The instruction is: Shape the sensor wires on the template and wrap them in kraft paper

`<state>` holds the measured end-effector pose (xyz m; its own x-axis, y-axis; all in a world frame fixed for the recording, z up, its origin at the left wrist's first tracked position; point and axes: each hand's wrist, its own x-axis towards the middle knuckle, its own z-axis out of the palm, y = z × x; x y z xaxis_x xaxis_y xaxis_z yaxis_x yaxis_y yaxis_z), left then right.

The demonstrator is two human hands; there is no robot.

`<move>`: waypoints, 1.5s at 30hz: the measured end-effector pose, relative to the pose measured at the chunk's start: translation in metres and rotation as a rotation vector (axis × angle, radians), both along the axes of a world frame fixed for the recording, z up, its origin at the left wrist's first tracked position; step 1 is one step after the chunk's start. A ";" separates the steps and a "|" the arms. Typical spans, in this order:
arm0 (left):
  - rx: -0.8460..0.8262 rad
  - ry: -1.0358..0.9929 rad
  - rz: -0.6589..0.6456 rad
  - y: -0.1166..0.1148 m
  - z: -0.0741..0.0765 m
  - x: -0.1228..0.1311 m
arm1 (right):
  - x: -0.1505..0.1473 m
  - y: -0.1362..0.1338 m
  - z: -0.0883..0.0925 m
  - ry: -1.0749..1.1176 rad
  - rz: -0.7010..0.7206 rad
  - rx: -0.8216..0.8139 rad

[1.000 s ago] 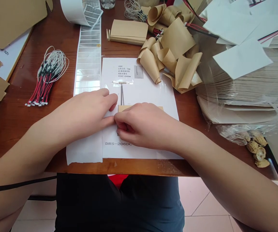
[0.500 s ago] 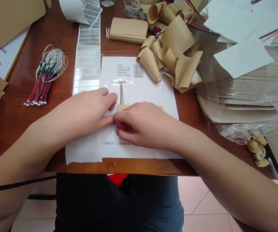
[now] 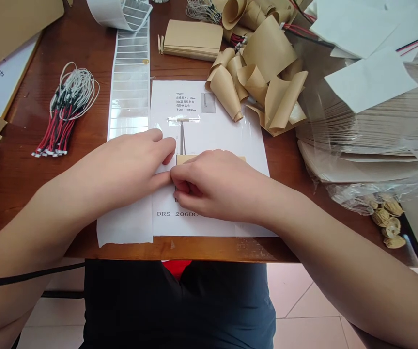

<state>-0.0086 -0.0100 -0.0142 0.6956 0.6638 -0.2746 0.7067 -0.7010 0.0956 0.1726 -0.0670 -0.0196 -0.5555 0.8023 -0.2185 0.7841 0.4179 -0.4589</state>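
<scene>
My left hand [image 3: 141, 157] rests palm down at the printed sheet's [image 3: 230, 121] left side, over the edge of the label strip [image 3: 129, 109]. Its fingers curl under, and one digit reaches across to meet my right fingertips; whatever it grips is hidden. My right hand [image 3: 212, 182] is closed, thumb and fingers bent together, over a piece of brown paper [image 3: 205, 158] lying on the sheet. Only the paper's upper edge shows past the knuckles. What the right fingertips pinch is concealed. Above the hands, a printed picture of two dark lines [image 3: 182, 138] shows on the sheet.
To the left lies a bundle of red, black and white wires [image 3: 67, 109]. Behind the sheet sit a brown paper stack [image 3: 193, 39] and curled brown papers [image 3: 255, 72]. Plastic-wrapped sheets [image 3: 357, 131] and nut shells [image 3: 388, 220] are at right. The table edge [image 3: 216, 249] runs in front.
The whole view has shifted slightly, with the table items a little higher in the picture. Both hands keep nearly the same pose and place on the sheet.
</scene>
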 end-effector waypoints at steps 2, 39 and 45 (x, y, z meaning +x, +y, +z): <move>0.000 -0.002 -0.008 0.000 -0.001 0.000 | 0.000 0.000 0.000 0.000 -0.003 0.003; 0.028 -0.019 -0.018 0.000 -0.003 -0.001 | -0.001 0.001 -0.001 0.007 -0.021 -0.009; 0.017 -0.024 -0.010 0.000 -0.003 -0.001 | 0.000 0.001 -0.002 0.004 -0.020 -0.004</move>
